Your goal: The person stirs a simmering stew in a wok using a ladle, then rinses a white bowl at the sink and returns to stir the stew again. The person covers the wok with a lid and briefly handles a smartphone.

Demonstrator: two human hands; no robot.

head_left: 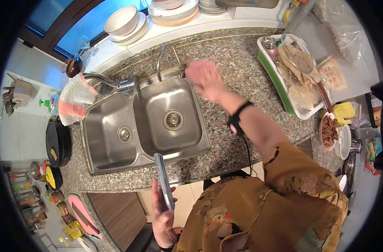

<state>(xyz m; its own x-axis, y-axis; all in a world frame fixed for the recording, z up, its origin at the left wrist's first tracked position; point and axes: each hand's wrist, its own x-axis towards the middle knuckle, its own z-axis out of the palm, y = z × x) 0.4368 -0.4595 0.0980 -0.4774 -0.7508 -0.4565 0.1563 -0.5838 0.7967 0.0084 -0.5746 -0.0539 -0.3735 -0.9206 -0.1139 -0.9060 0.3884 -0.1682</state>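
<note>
My right hand (210, 86) presses a pink cloth (201, 71) to the granite countertop (238, 63), just right of the small curved spout (160, 63) behind the sink. The hand and cloth look blurred. In my left hand (163, 214) is a smartphone (164, 182), held upright in front of the counter's front edge. Between and beyond the hands lies the steel double sink (171, 97), with nothing in its two basins. Its mixer faucet (128, 85) stands at the back, and pink and white cloths (73, 100) hang over the neck at the left.
A white tray (281, 100) with a bottle, a strainer and bags stands on the right. Stacked plates and bowls (123, 23) line the windowsill. A black pan (57, 143) is left of the sink. A knife (84, 217) lies on a pink cutting board (75, 201) at lower left.
</note>
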